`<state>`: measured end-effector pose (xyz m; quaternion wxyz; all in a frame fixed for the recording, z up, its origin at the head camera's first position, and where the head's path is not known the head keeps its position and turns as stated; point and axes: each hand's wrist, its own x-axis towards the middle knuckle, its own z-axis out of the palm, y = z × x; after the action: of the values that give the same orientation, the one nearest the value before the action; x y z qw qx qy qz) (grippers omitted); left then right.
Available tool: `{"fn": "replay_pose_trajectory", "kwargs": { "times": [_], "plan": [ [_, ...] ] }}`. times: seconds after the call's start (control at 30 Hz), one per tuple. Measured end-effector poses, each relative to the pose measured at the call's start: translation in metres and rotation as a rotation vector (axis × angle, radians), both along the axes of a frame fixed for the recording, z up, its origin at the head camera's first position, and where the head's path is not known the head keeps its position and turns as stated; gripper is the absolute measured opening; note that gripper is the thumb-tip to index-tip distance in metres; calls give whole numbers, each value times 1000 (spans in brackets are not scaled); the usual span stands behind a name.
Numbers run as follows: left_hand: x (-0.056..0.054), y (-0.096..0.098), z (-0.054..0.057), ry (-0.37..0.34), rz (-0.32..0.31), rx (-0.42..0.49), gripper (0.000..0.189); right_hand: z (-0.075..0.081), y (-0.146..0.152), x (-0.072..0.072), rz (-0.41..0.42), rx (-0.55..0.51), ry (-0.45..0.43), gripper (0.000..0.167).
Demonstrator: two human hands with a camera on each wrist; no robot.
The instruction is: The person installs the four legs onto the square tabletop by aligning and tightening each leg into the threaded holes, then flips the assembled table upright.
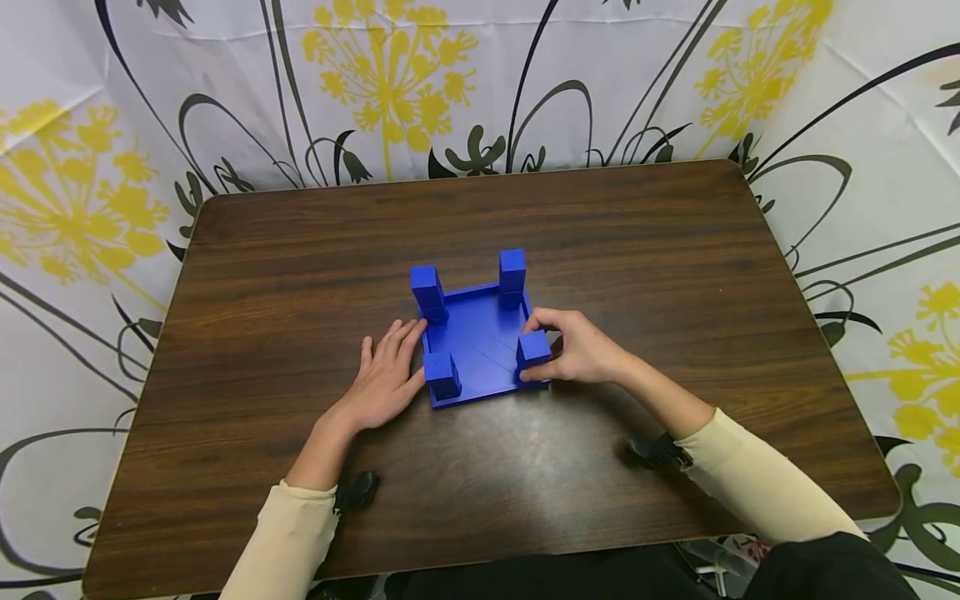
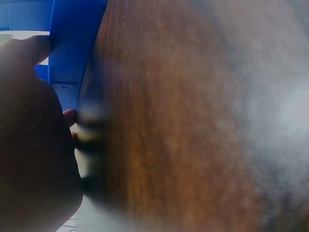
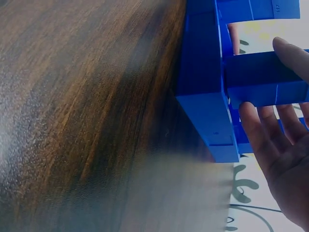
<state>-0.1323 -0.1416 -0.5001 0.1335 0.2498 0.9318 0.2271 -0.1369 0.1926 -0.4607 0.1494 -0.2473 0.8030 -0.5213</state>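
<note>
A shallow square blue tray (image 1: 483, 337) lies on the table with an upright blue block at each corner. My right hand (image 1: 581, 348) pinches the front right block (image 1: 533, 348) between thumb and fingers. In the right wrist view that block (image 3: 263, 72) stands up from the tray's rim, thumb on one side and fingers on the other. My left hand (image 1: 384, 383) lies along the tray's left edge with its fingers extended, fingertips and thumb at the rim. Close to its thumb is the front left block (image 1: 442, 375). Farther back stand the back left block (image 1: 427, 290) and back right block (image 1: 512, 273).
The dark wood table (image 1: 300, 250) extends around the tray on all sides. A white cloth (image 1: 240, 67) with yellow and grey plant prints hangs behind and beside it. A black wrist strap (image 1: 660, 452) shows at the right cuff, another (image 1: 358, 490) at the left.
</note>
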Motion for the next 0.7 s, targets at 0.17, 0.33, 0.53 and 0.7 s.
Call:
{"fn": "replay_pose_trajectory", "kwargs": {
  "times": [0.17, 0.33, 0.53, 0.7],
  "plan": [
    [1, 0, -1, 8, 3, 21, 68, 0, 0, 0, -1, 54, 38, 47],
    [2, 0, -2, 11, -1, 24, 67, 0, 2, 0, 35, 102, 70, 63],
    [1, -1, -2, 4, -2, 6, 68, 5, 9, -3, 142, 85, 42, 66],
    [0, -1, -2, 1, -2, -3, 68, 10, 13, -6, 265, -11, -12, 65]
  ]
}}
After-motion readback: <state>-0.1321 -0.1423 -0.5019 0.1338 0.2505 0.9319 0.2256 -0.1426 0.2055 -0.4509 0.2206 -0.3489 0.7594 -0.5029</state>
